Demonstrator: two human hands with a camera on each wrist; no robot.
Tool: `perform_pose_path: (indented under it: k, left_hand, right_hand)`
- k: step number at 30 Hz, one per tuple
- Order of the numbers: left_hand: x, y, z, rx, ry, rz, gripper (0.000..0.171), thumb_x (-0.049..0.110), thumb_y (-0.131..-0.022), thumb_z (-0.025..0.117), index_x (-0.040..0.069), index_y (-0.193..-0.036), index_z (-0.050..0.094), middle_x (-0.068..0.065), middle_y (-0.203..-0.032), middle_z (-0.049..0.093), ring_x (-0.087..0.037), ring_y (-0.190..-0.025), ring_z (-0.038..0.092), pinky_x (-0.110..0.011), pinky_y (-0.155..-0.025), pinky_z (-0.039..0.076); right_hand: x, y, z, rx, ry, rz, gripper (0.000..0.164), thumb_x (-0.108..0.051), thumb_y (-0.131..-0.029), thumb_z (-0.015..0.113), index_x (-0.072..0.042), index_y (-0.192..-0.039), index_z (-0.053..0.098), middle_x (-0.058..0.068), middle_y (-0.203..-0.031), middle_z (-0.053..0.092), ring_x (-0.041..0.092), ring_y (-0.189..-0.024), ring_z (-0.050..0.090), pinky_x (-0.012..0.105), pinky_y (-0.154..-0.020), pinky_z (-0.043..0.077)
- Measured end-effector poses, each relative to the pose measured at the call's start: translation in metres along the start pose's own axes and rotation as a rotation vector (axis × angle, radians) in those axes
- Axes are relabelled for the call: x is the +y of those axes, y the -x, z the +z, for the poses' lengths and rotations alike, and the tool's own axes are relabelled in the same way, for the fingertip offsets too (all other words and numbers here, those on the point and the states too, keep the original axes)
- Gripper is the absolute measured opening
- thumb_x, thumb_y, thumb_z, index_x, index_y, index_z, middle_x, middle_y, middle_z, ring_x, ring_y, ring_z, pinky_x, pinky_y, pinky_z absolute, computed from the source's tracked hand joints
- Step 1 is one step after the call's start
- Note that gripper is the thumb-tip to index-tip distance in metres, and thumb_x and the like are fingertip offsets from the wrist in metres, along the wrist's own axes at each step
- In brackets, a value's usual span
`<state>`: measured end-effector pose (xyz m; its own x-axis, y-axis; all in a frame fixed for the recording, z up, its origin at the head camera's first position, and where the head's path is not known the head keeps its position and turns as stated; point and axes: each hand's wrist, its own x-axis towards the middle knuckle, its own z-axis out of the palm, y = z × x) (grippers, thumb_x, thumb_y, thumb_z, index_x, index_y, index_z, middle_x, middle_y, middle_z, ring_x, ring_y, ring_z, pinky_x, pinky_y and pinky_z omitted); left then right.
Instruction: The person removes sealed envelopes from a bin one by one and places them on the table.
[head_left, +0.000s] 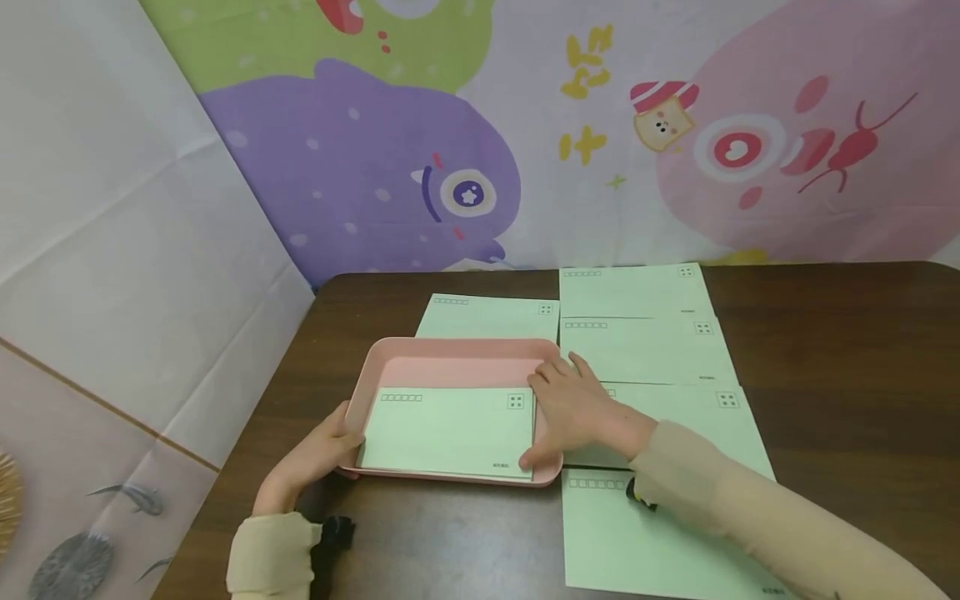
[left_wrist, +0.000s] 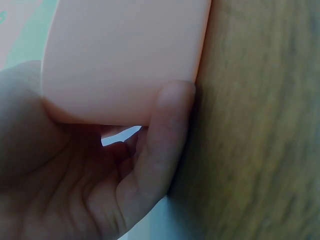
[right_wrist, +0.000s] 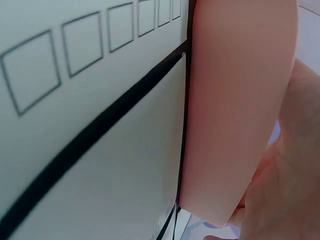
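A pink tray (head_left: 457, 350) lies on the table with pale green envelopes (head_left: 446, 433) in its front part. The left hand (head_left: 318, 454) grips the tray's left edge, its thumb over the rim. In the left wrist view, a finger (left_wrist: 172, 115) lies against the outside of the tray wall (left_wrist: 125, 60). The right hand (head_left: 573, 408) reaches over the tray's right rim. Its fingers spread across the right end of the envelopes, thumb near the lower corner. The tray's outer wall (right_wrist: 235, 100) covers its fingertips in the right wrist view, so their contact is unclear.
Right of the tray, several envelopes (head_left: 645, 350) form a column on the dark wooden table (head_left: 847, 375). Another envelope (head_left: 487, 317) lies partly under or behind the tray's far edge. A cartoon-patterned cloth (head_left: 547, 208) hangs behind the table.
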<state>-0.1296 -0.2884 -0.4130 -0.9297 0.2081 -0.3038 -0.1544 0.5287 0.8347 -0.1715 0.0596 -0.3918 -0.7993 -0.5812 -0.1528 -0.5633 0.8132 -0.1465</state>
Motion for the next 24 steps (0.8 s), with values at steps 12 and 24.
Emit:
perform_pose_path:
  k: [12, 24]
  left_hand:
    - [-0.0001, -0.0001, -0.0001, 0.001, 0.010, -0.003, 0.048, 0.006, -0.093, 0.040, -0.005, -0.135, 0.020, -0.027, -0.115, 0.044, -0.025, -0.086, 0.055, -0.037, -0.059, 0.051]
    - [-0.0018, -0.0005, -0.0011, 0.000, 0.017, 0.002, 0.046, 0.008, -0.094, 0.041, -0.005, -0.134, 0.022, -0.025, -0.113, 0.046, -0.023, -0.085, 0.055, -0.037, -0.061, 0.051]
  right_hand:
    - [-0.0003, -0.0021, 0.0036, -0.019, 0.018, 0.009, 0.108, -0.070, -0.053, 0.068, -0.001, -0.131, 0.040, 0.011, -0.131, 0.041, 0.029, -0.128, 0.028, 0.052, -0.108, 0.012]
    - [0.0038, -0.0021, 0.0080, 0.030, -0.061, -0.044, 0.097, -0.060, -0.056, 0.072, -0.002, -0.127, 0.040, 0.010, -0.124, 0.042, 0.029, -0.122, 0.030, 0.050, -0.107, 0.017]
